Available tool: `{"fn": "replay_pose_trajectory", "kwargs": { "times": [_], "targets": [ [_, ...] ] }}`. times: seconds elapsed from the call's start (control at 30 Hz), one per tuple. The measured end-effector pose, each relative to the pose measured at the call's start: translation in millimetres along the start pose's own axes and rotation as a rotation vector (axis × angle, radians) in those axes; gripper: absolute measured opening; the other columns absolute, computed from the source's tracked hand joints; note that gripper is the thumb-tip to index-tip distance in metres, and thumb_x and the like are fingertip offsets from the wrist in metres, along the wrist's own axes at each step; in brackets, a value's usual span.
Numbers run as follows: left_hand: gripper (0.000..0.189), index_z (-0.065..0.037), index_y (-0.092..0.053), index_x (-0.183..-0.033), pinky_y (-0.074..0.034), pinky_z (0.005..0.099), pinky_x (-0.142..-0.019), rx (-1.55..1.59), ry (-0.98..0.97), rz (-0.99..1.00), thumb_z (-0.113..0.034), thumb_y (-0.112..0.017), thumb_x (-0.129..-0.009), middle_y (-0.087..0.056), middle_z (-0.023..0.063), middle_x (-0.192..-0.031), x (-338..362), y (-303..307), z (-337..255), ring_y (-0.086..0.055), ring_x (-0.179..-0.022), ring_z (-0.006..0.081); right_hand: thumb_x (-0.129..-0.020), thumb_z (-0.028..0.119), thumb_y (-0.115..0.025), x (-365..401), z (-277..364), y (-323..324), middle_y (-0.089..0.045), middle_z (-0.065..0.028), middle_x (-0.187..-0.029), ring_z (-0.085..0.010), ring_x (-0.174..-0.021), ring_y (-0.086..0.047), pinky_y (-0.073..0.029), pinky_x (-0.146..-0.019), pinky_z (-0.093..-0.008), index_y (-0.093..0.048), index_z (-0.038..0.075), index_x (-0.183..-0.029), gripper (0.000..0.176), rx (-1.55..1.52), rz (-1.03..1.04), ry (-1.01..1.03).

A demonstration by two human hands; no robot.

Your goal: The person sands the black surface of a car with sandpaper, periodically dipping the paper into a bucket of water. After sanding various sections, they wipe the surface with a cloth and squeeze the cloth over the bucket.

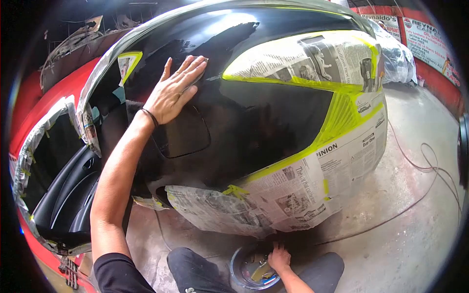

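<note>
My left hand lies flat on the glossy black rear side panel of a car, fingers stretched out and thumb apart. A thin pale edge shows at its fingertips; what lies under the palm is hidden. Just below the wrist is the outline of a fuel door. Low down, my right hand is at the right rim of a clear round bucket, its fingers slightly apart and no object visible in them. Inside the bucket are murky liquid and some small items I cannot make out.
Newspaper masking with yellow-green tape covers the bumper, and more newspaper covers the tail light. An open door frame edged with masking stands at left. A thin hose runs across the floor. My knees flank the bucket.
</note>
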State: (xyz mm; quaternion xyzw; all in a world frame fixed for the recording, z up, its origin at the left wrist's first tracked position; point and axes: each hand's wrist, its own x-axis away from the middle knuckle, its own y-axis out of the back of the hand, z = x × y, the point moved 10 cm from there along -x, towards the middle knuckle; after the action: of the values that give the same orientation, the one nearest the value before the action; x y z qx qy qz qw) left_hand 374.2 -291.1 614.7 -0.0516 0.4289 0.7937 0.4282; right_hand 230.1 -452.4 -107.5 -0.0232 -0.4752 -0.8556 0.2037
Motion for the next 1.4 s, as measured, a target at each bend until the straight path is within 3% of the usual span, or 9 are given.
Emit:
{"fn": "replay_pose_trajectory", "kwargs": {
  "times": [0.17,0.27,0.43,0.7,0.87,1.0,1.07,1.27,1.4],
  "targets": [
    [0.057,-0.021,-0.036,-0.171,-0.006,0.0583,-0.136,-0.073,-0.245,-0.057,-0.040,-0.032,-0.117,-0.033,0.0057,-0.178,-102,20,-29,-0.021,-0.167,0.0235,-0.088,0.024,-0.072,-1,-3,2,-0.060,-0.0244,-0.132,-0.0455,-0.110,-0.070,-0.062,-0.087,-0.0565,-0.052,0.011,-0.148,0.065,0.022,-0.174,0.029],
    [0.054,-0.021,-0.040,-0.169,-0.007,0.0589,-0.137,-0.169,-0.338,-0.053,-0.028,-0.038,-0.116,-0.034,0.0027,-0.177,-105,24,-33,-0.022,-0.167,0.0241,-0.088,0.023,-0.072,-1,-2,0,-0.061,-0.0237,-0.128,-0.0449,-0.108,-0.070,-0.062,-0.087,-0.0566,-0.053,0.011,-0.147,0.062,0.019,-0.159,0.030],
    [0.055,-0.022,-0.039,-0.169,-0.011,0.0566,-0.137,-0.165,-0.188,0.076,-0.021,-0.038,-0.114,-0.034,0.0030,-0.178,-41,15,-24,-0.020,-0.167,0.0254,-0.088,0.022,-0.071,1,1,5,-0.062,-0.0236,-0.125,-0.0441,-0.109,-0.070,-0.062,-0.086,-0.0567,-0.053,0.010,-0.146,0.062,0.005,-0.187,0.025],
    [0.054,-0.019,-0.045,-0.166,-0.019,0.0575,-0.135,-0.218,-0.368,-0.163,-0.019,-0.047,-0.111,-0.044,0.0023,-0.173,-115,20,-48,-0.033,-0.163,0.0286,-0.088,0.023,-0.072,-2,-9,-9,-0.062,-0.0241,-0.128,-0.0437,-0.111,-0.070,-0.062,-0.086,-0.0566,-0.051,0.013,-0.151,0.067,0.020,-0.184,-0.005],
    [0.062,-0.023,-0.043,-0.167,-0.014,0.0580,-0.137,-0.142,-0.265,0.009,-0.009,-0.053,-0.107,-0.040,0.0017,-0.174,-47,21,-29,-0.026,-0.165,0.0275,-0.088,0.023,-0.073,3,-1,5,-0.061,-0.0249,-0.130,-0.0443,-0.110,-0.070,-0.062,-0.086,-0.0567,-0.048,0.013,-0.154,0.071,0.010,-0.176,0.011],
    [0.066,-0.019,-0.041,-0.167,-0.016,0.0557,-0.137,-0.134,-0.248,-0.094,-0.006,-0.053,-0.103,-0.039,0.0061,-0.175,-91,19,-47,-0.028,-0.165,0.0291,-0.089,0.022,-0.072,1,-4,5,-0.061,-0.0251,-0.131,-0.0453,-0.110,-0.070,-0.062,-0.087,-0.0569,-0.047,0.014,-0.155,0.072,0.000,-0.208,0.015],
    [0.060,-0.014,-0.044,-0.165,-0.021,0.0591,-0.134,0.212,-0.402,-0.221,-0.013,-0.053,-0.106,-0.041,0.0126,-0.173,-140,11,-59,-0.033,-0.163,0.0324,-0.089,0.022,-0.072,-2,-3,2,-0.061,-0.0252,-0.131,-0.0459,-0.110,-0.070,-0.062,-0.087,-0.0575,-0.046,0.013,-0.156,0.073,0.015,-0.200,0.022],
    [0.070,-0.013,-0.028,-0.172,-0.014,0.0666,-0.133,0.055,0.059,-0.269,-0.054,-0.026,-0.115,-0.026,0.0054,-0.181,-127,-7,-51,-0.020,-0.167,0.0244,-0.088,0.025,-0.074,-3,-6,-4,-0.061,-0.0280,-0.128,-0.0474,-0.112,-0.069,-0.060,-0.085,-0.0581,-0.045,0.012,-0.153,0.072,0.048,-0.206,0.073],
    [0.068,-0.019,-0.023,-0.175,-0.001,0.0715,-0.130,0.059,0.520,-0.164,-0.054,-0.024,-0.116,-0.021,0.0039,-0.183,0,-15,61,-0.015,-0.169,0.0210,-0.088,0.024,-0.073,-7,-13,-16,-0.061,-0.0283,-0.130,-0.0482,-0.111,-0.069,-0.060,-0.087,-0.0576,-0.045,0.009,-0.152,0.072,0.095,-0.197,0.077]
  ]
}}
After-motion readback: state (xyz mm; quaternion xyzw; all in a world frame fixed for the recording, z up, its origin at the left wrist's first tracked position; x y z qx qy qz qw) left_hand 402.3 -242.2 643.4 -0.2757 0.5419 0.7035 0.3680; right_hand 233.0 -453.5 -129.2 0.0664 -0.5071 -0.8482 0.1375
